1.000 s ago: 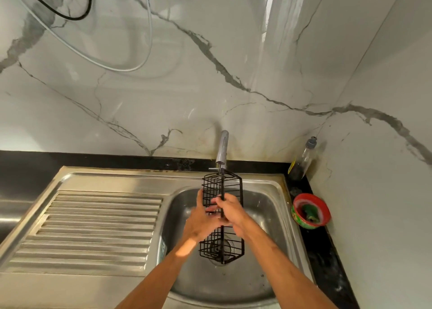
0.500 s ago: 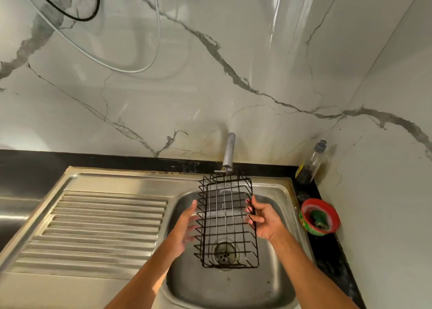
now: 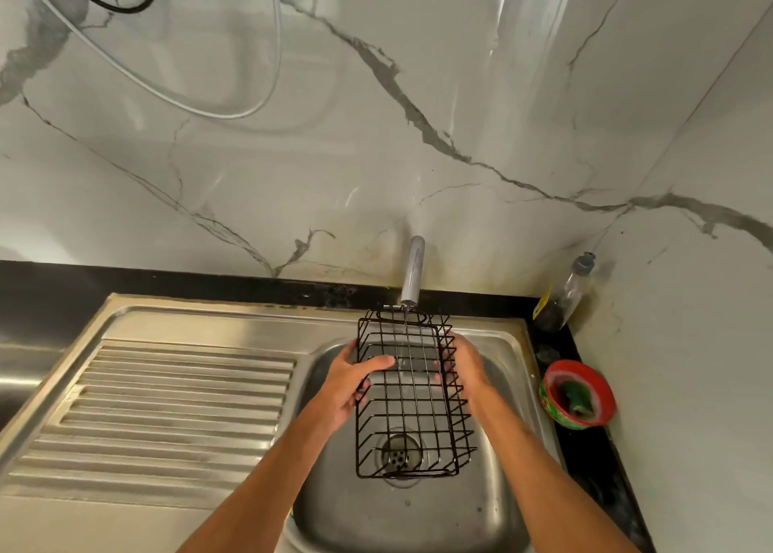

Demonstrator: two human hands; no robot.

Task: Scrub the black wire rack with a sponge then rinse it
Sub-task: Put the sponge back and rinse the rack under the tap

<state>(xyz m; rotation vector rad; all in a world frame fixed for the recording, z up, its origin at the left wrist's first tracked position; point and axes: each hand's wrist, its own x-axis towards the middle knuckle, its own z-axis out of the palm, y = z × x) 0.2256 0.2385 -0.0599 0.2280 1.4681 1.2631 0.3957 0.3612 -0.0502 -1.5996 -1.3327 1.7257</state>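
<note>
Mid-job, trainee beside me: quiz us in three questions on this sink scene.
1. True or false: the left hand alone holds the black wire rack.
2. Fill in: the rack is held over the stainless steel sink basin, its far end beneath the chrome ____.
3. Where is the green scrubber? A) in the left hand B) in the round red bowl C) in the sink basin
Key: 1 false, the right hand holds it too; 2 tap; 3 B.

Veined marble walls (image 3: 376, 155) meet at a corner; black countertop (image 3: 42, 295) surrounds a steel sink (image 3: 200, 320).
</note>
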